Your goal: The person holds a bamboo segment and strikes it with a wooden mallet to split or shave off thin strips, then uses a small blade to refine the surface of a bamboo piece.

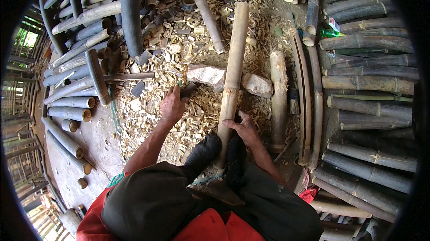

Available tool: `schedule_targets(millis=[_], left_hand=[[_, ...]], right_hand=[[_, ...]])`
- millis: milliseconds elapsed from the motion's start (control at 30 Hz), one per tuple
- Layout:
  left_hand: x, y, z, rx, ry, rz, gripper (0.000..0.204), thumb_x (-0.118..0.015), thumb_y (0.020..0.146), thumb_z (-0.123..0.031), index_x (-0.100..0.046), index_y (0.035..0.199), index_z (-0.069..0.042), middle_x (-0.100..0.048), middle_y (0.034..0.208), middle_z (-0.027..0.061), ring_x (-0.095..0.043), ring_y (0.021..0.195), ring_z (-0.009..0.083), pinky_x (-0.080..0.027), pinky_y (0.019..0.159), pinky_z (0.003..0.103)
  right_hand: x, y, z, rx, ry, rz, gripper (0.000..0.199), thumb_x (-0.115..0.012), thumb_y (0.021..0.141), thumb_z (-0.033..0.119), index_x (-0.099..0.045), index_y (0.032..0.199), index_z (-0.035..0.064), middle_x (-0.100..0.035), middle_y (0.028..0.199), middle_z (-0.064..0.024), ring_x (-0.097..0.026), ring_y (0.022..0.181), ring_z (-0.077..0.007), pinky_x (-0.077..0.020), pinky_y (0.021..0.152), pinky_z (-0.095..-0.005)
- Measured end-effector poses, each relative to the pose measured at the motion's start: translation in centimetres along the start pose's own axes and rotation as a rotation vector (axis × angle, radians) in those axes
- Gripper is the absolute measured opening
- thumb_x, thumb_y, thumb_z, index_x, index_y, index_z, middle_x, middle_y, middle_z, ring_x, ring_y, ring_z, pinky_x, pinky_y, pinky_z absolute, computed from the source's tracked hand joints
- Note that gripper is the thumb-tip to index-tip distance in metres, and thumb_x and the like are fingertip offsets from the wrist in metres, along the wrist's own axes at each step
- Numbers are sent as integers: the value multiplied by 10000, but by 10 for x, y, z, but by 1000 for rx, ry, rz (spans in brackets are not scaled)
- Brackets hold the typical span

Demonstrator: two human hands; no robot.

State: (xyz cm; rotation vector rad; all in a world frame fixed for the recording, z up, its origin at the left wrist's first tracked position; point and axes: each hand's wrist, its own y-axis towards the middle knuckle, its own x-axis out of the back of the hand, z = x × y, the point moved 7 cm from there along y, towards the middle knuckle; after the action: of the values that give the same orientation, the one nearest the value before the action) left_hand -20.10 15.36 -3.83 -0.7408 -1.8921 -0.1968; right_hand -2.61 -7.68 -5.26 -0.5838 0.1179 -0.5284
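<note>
A pale bamboo pole (232, 75) slants away from me, lying across a rough, light wood block (204, 74). Its near end sits between my two feet in black footwear (204, 153). Around the pole's right side, near that end, my right hand (246, 129) is closed, thumb on top. My left hand (173, 105) is low over the wood chips, left of the pole, with its fingers curled. Beside those fingers lies a short dark piece (189, 90). Whatever the left fingers hold is hidden.
Wood chips (156, 138) cover the ground. Dark bamboo pieces (80, 93) are piled at left, and many poles (367, 82) are stacked at right. A thick peeled log (278, 98) and a split bamboo length (301, 102) lie right of the block.
</note>
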Motion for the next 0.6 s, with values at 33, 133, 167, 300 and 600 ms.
schedule_targets(millis=[33, 133, 167, 300, 600], left_hand=[[0, 1, -2, -5, -4, -1, 407, -757, 848, -168, -547, 1164, -23, -614, 1160, 185, -624, 1076, 383, -514, 882, 501], [-1, 1, -5, -23, -17, -16, 392, -755, 851, -169, -553, 1152, -21, -616, 1153, 189, -624, 1066, 393, -509, 872, 508], [-2, 1, -3, -23, -16, -16, 386, -754, 851, -170, -555, 1147, -22, -617, 1150, 190, -624, 1062, 396, -507, 868, 510], [-2, 1, -5, -23, -19, -20, 364, -751, 850, -173, -564, 1126, -27, -623, 1137, 191, -624, 1048, 403, -502, 855, 516], [-5, 4, 2, -11, -14, 3, 421, -768, 825, -164, -541, 1154, -32, -621, 1091, 190, -638, 1015, 387, -508, 827, 504]], right_hand=[[3, 3, -3, -10, 23, 43, 822, -884, 733, 381, -563, 1323, -93, -678, 1168, -176, -646, 1047, -241, -493, 955, -362], [6, 11, -14, -22, 53, 150, 760, -893, 737, 372, -609, 1269, -90, -675, 1177, -151, -620, 1082, -232, -461, 998, -356], [6, 13, -15, -13, 36, 170, 770, -888, 737, 398, -613, 1269, -85, -683, 1164, -155, -629, 1068, -233, -466, 997, -366], [12, 20, -23, 59, 30, 187, 808, -884, 732, 469, -619, 1260, -83, -692, 1157, -159, -635, 1062, -244, -465, 1003, -379], [14, 15, -16, -17, -14, 199, 989, -885, 745, 474, -466, 1416, -120, -548, 1407, -236, -483, 1329, -287, -327, 1153, -382]])
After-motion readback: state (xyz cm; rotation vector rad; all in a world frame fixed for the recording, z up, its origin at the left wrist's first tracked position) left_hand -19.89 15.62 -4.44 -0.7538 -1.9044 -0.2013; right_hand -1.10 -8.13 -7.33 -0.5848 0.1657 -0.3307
